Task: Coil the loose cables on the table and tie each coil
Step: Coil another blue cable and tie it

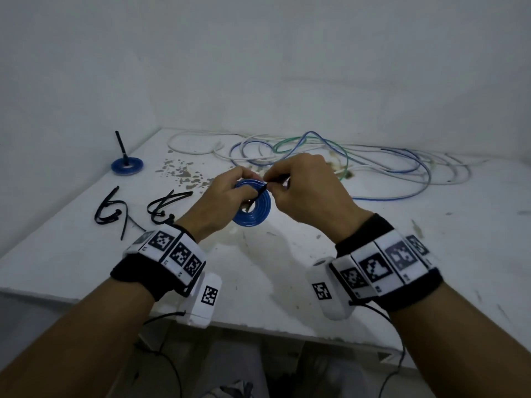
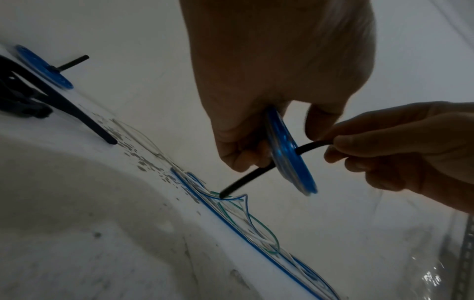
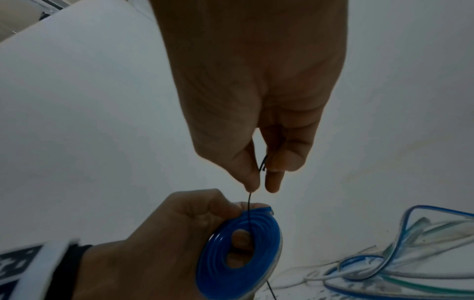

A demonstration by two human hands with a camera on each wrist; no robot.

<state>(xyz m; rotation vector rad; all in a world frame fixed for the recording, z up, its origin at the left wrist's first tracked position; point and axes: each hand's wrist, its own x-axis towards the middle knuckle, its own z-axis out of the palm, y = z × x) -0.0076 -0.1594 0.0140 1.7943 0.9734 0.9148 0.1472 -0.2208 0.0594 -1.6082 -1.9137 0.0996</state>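
Note:
My left hand [image 1: 227,193] grips a flat coil of blue cable [image 1: 254,209] above the middle of the white table [image 1: 287,268]. A black zip tie [image 2: 246,181] passes through the coil's hole. My right hand [image 1: 290,182] pinches the tie's upper end between thumb and forefinger, just above the coil's rim. In the right wrist view the tie [image 3: 250,211] runs straight down from the pinch across the blue coil [image 3: 238,253], and left fingertips [image 3: 239,236] show through the hole. Loose blue, white and green cables [image 1: 344,159] lie tangled at the back.
A tied blue coil [image 1: 127,165] with an upright black tie tail sits at the back left. Several spare black zip ties [image 1: 138,209] lie at the left, near my left wrist. Walls close off the table's back and left. The front edge is near my forearms.

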